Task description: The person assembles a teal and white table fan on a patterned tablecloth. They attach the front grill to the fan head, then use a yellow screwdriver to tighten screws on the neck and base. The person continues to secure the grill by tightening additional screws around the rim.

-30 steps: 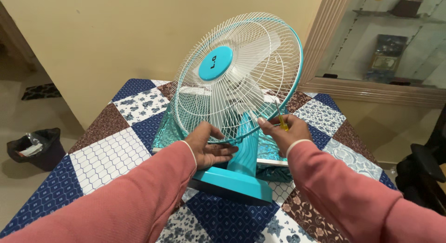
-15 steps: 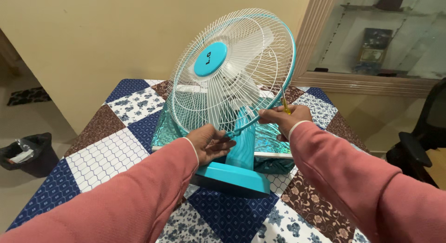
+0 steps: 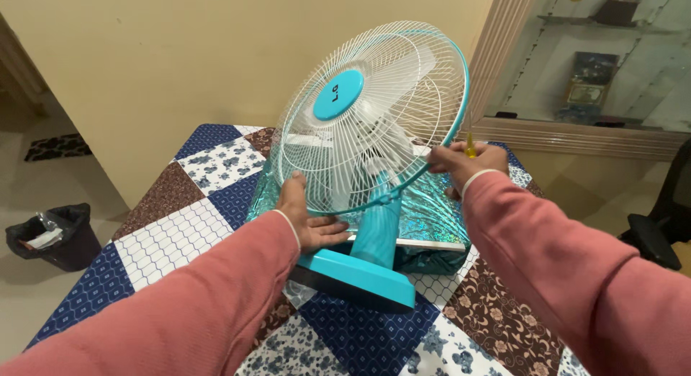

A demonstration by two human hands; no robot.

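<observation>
Hands: left hand (image 3: pixel 306 218) spread against round wire fan grille (image 3: pixel 367 117), right hand (image 3: pixel 464 164) gripping yellow-handled screwdriver (image 3: pixel 469 144).

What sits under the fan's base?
The fan base rests on a patchwork tablecloth, its rear edge against a shiny teal wrapped box. The left hand lies flat beside the stand. The table itself is covered by the cloth.

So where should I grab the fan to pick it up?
Probably the blue stem, taken from the front or side, where it shows between the cage and the base. It looks solid and upright, while the cage wires are thin. A second hand could steady the base. The left hand is at the cage bottom.
</observation>
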